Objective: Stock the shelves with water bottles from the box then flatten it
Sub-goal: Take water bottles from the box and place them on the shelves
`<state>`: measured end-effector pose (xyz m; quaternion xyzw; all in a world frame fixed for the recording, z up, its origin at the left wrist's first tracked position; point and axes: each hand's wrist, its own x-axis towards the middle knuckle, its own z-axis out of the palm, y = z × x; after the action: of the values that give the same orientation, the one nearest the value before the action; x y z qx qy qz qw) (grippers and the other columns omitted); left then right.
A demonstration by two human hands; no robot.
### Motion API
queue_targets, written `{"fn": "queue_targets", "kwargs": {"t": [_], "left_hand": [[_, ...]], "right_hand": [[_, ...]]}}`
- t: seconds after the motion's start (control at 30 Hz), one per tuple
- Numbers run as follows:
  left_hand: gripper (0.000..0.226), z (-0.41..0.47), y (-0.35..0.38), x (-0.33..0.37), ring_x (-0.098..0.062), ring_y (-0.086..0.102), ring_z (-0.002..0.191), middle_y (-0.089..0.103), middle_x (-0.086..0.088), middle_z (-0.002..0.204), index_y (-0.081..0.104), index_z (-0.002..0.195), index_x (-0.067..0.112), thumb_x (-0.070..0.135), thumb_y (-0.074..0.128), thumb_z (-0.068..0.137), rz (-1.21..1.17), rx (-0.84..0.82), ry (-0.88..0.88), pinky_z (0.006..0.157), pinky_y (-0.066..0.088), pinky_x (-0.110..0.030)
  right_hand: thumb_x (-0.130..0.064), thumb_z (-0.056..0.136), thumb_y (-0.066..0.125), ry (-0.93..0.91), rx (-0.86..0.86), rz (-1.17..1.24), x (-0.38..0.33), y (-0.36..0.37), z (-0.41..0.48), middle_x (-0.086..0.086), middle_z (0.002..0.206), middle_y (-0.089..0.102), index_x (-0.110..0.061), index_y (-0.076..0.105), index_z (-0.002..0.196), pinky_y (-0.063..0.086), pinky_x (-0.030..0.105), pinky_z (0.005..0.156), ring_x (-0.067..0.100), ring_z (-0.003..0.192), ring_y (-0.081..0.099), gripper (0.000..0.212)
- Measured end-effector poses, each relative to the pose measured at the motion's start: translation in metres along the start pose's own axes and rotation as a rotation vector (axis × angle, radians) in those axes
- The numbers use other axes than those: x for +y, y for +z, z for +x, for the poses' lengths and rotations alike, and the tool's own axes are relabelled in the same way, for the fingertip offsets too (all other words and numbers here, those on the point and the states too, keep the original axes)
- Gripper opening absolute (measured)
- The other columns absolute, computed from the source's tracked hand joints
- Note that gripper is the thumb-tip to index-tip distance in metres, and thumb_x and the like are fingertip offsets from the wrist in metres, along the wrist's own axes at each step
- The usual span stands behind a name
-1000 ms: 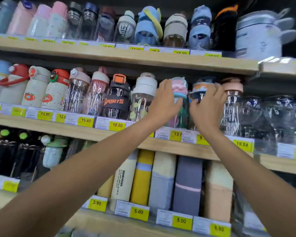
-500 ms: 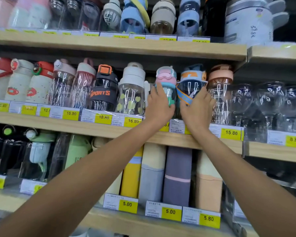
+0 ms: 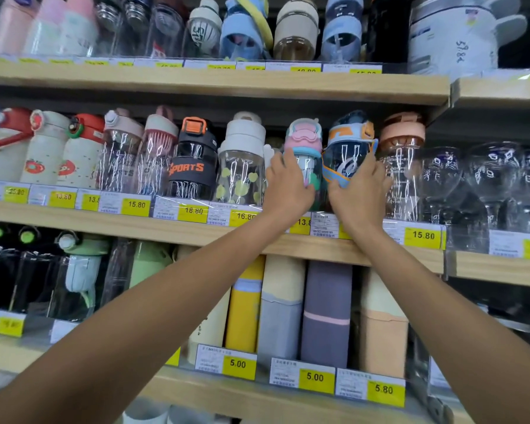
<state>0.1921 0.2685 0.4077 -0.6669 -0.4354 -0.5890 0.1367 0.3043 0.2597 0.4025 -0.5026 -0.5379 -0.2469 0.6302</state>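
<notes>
Currently both hands are up at the middle shelf [image 3: 104, 224], approx mid-row. The left grip [image 3: 289, 185] is wrapped on the pink-lidded bottle [image 3: 304, 142], fingers curled round its left side. The right grip [image 3: 358, 191] is clamped on the blue-and-orange bottle [image 3: 348, 148], fingers round its right side, thumb low by the base. That bottle sits tilted, top leaning right, so it's not yet squared up. The two bottles are just beside each other, between the white-lidded bottle [image 3: 242, 166] and the peach-lidded bottle [image 3: 403, 139].

Progress, as a judgement: the stocking phase is well on. The row reads full from the left end to the glasses [image 3: 490, 175], w/ these two taking the last visible slot. What's left is straightening them and letting go. The box isn't in view, so I can't tell how many bottles remain or whether any flattening has begun. I'd guess that step is all to do.
</notes>
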Motion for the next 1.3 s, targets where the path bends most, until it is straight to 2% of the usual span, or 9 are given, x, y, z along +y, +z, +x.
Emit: {"fn": "queue_targets", "kwargs": {"t": [0.23,0.43,0.67,0.97,1.13,1.3], "left_hand": [[0.084,-0.0069,0.0049,-0.0023,-0.033,0.023,0.134,0.017,-0.011,0.148,0.015,0.145,0.008,0.028,0.068,0.083,0.056,-0.034,0.005,0.099,0.037,-0.044],[0.091,-0.0024,0.0057,-0.0018,-0.034,0.024,0.132,0.018,-0.011,0.147,0.013,0.146,0.010,0.033,0.071,0.080,0.053,-0.047,-0.014,0.095,0.038,-0.044],[0.090,-0.0016,0.0019,0.0016,-0.036,0.023,0.130,0.015,-0.013,0.147,0.011,0.146,0.009,0.029,0.068,0.081,0.050,-0.077,-0.009,0.097,0.036,-0.042],[0.088,-0.0027,0.0013,-0.0019,-0.037,0.026,0.127,0.016,-0.012,0.146,0.013,0.146,0.012,0.026,0.069,0.079,0.012,-0.056,-0.002,0.094,0.038,-0.044],[0.086,-0.0028,0.0004,-0.0035,-0.037,0.027,0.126,0.016,-0.012,0.145,0.016,0.145,0.012,0.027,0.070,0.079,0.012,-0.049,0.007,0.092,0.040,-0.045],[0.086,-0.0032,-0.0015,-0.0037,-0.038,0.029,0.125,0.017,-0.011,0.145,0.016,0.145,0.013,0.028,0.070,0.079,0.009,-0.044,0.004,0.090,0.041,-0.046]], "right_hand": [[-0.022,0.087,0.055,0.015,0.003,0.003,-0.0006,-0.0002,-0.0040,0.022,0.138,0.037,0.002,0.028,0.141,0.027,0.041,0.103,0.039,0.125,0.034,0.065],[-0.024,0.078,0.058,-0.001,0.037,-0.006,-0.0011,0.0048,-0.0063,0.019,0.129,0.042,-0.001,0.035,0.134,0.043,0.043,0.087,0.039,0.114,0.048,0.064],[-0.034,0.077,0.068,0.022,-0.052,-0.091,-0.0010,0.0022,-0.0066,0.022,0.141,0.035,0.000,0.017,0.146,0.031,0.042,0.103,0.038,0.127,0.036,0.092],[-0.031,0.075,0.069,0.030,-0.063,-0.079,-0.0036,0.0006,-0.0062,0.021,0.139,0.035,0.000,0.015,0.146,0.033,0.042,0.101,0.037,0.127,0.033,0.095],[-0.031,0.075,0.068,0.010,-0.082,-0.086,-0.0047,0.0000,-0.0053,0.017,0.145,0.025,-0.003,0.011,0.148,0.036,0.044,0.099,0.037,0.130,0.029,0.097],[-0.030,0.074,0.070,0.003,-0.097,-0.072,-0.0056,0.0016,-0.0012,0.017,0.148,0.019,-0.006,0.011,0.148,0.034,0.044,0.102,0.036,0.132,0.025,0.098]]}}
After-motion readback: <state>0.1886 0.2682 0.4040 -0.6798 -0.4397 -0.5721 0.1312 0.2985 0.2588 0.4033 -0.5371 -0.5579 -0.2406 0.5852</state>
